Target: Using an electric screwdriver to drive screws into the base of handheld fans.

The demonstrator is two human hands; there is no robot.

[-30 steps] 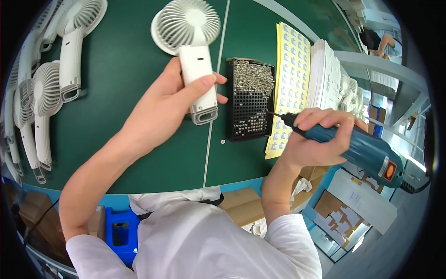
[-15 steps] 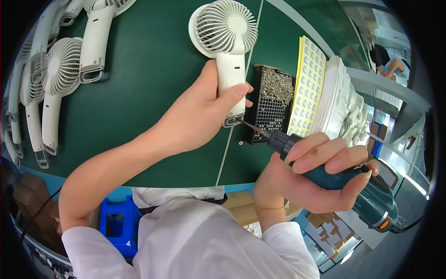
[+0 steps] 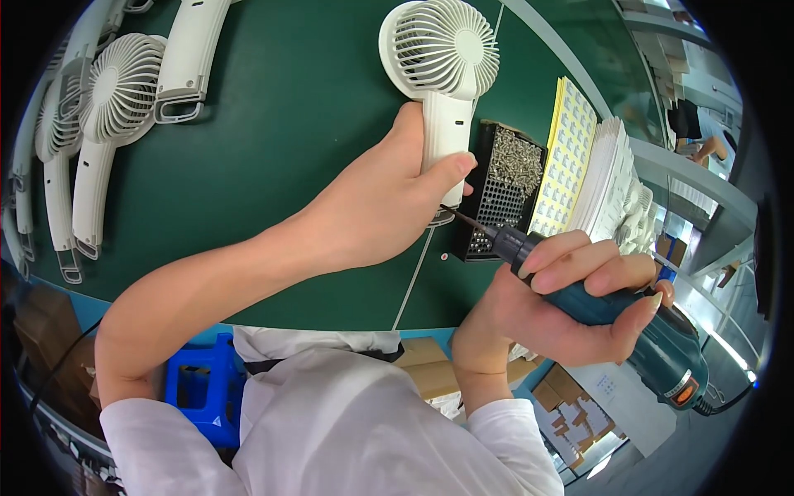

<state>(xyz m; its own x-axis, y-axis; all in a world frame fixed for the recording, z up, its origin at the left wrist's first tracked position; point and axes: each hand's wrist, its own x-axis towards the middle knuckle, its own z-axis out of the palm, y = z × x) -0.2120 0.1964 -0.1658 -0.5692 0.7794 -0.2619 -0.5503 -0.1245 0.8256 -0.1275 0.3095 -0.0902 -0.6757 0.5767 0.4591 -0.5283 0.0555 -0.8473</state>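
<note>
My left hand (image 3: 389, 194) is wrapped round the handle of a white handheld fan (image 3: 447, 124), whose round grille points away from me. In my right hand (image 3: 571, 310) is a dark green electric screwdriver (image 3: 591, 304), fingers curled over its body. The thin bit of the screwdriver reaches the bottom end of the fan's handle, beside the wire loop there. Whether a screw sits under the tip is too small to tell. Just right of the fan stands a black screw tray (image 3: 506, 186), with a heap of small screws at its far end and rows of holes nearer me.
Several finished-looking white fans (image 3: 107, 99) lie along the left of the green table (image 3: 273, 149). Right of the tray are a yellow label sheet (image 3: 566, 157) and a white paper stack (image 3: 600, 178). One small screw (image 3: 444, 256) lies near the table's front. Another person (image 3: 707, 136) is at the far right.
The fan and my left hand appear farther right in the picture, as do the tray and sheets, as the view shifts. The screwdriver tip stays at the handle's bottom end.
</note>
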